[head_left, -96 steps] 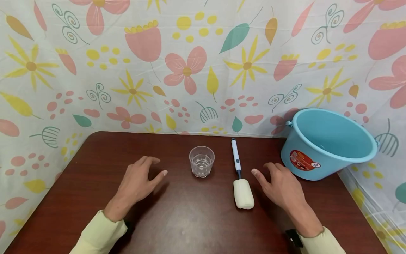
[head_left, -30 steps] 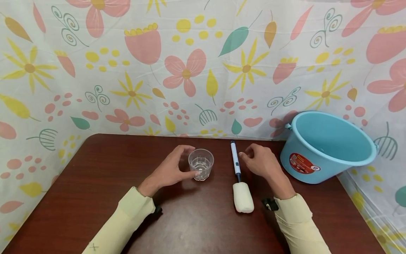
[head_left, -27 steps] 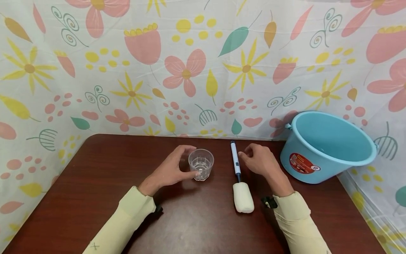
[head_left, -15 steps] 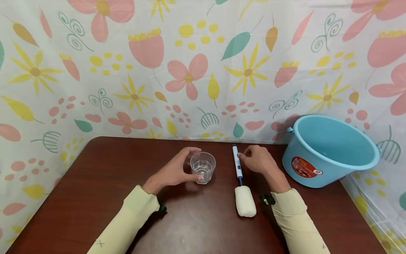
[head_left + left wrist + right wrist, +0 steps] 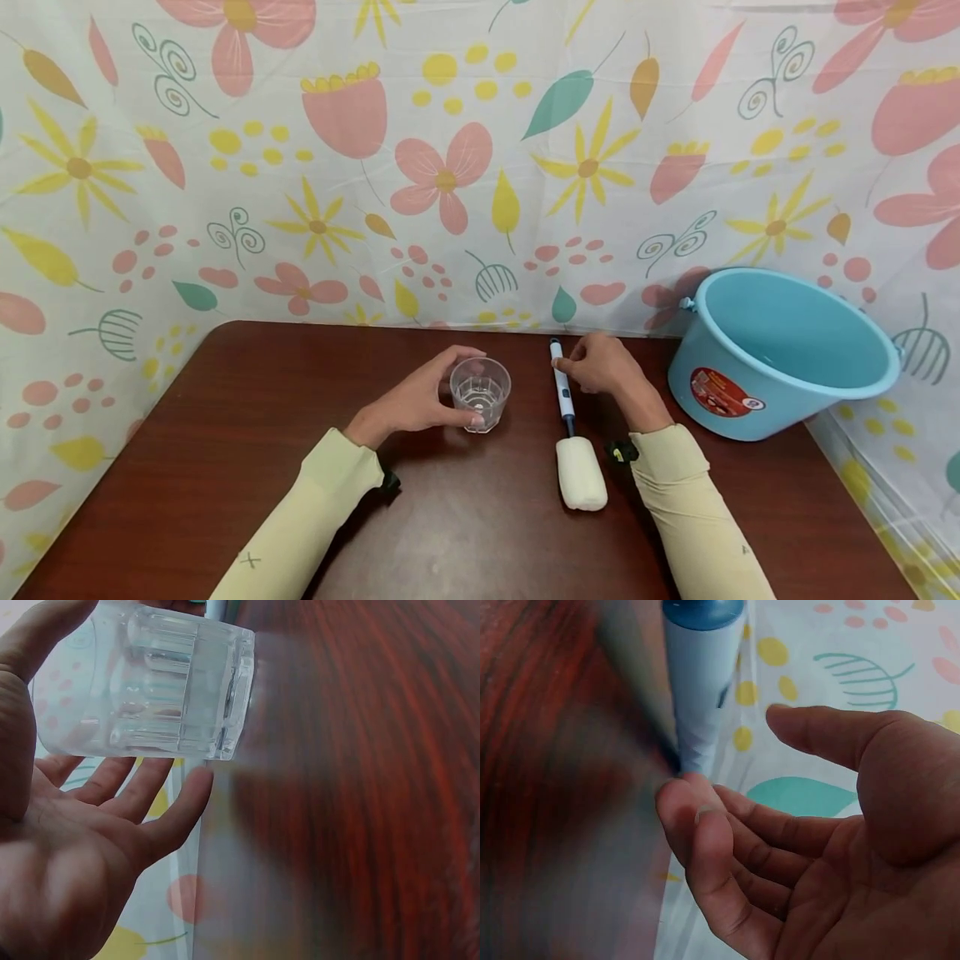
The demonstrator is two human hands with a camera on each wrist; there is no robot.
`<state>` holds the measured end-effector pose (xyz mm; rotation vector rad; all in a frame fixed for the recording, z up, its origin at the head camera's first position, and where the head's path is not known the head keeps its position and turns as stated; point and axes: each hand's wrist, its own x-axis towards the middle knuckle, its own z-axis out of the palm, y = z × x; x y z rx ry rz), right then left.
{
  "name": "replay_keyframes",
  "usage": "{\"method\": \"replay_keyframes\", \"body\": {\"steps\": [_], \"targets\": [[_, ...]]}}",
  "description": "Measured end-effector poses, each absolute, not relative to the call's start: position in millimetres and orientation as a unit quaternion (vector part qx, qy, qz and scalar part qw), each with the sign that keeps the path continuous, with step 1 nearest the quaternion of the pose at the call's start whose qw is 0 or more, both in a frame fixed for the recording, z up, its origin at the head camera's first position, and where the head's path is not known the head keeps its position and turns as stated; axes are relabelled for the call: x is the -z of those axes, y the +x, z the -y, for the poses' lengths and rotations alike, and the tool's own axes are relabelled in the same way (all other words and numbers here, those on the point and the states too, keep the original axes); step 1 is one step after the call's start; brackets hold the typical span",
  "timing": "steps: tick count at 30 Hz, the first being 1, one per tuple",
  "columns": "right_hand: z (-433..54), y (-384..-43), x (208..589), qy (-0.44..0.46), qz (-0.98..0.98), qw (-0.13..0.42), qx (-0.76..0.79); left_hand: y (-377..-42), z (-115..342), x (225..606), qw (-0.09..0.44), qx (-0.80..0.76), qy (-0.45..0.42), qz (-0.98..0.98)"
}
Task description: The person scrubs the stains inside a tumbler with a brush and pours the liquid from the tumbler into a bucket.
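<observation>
A clear drinking glass [image 5: 482,392] stands upright on the table with some clear liquid in it. My left hand [image 5: 420,396] curves round its left side, thumb in front and fingers behind; the left wrist view shows the thumb along the glass [image 5: 157,682] and the fingers on its far side. To the right lies a sponge bottle brush [image 5: 581,475] with a light blue-white handle and a white sponge head. My right hand [image 5: 602,365] is at the upper handle. In the right wrist view, curled fingertips [image 5: 705,817] meet the handle [image 5: 701,682], while the thumb stays apart.
A light blue bucket [image 5: 738,400] with a red label stands at the table's back right, beyond my right hand. The dark reddish-brown wooden table [image 5: 465,533] meets a flower-printed cloth [image 5: 442,250] along its back edge and right side.
My left hand has come in from the left to the glass. My right hand has gone from beside the sponge head up and back to the brush handle. Glass and brush stay put.
</observation>
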<state>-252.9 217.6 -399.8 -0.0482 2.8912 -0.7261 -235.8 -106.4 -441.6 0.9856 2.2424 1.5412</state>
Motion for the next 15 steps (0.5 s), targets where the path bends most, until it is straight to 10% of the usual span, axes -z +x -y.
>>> {"method": "replay_keyframes", "body": {"steps": [15], "targets": [[-213.4, -254.1, 409.9, 0.007, -0.96, 0.13, 0.246, -237.5, 106.3, 443.8, 0.134, -0.54, 0.34, -0.758]]}}
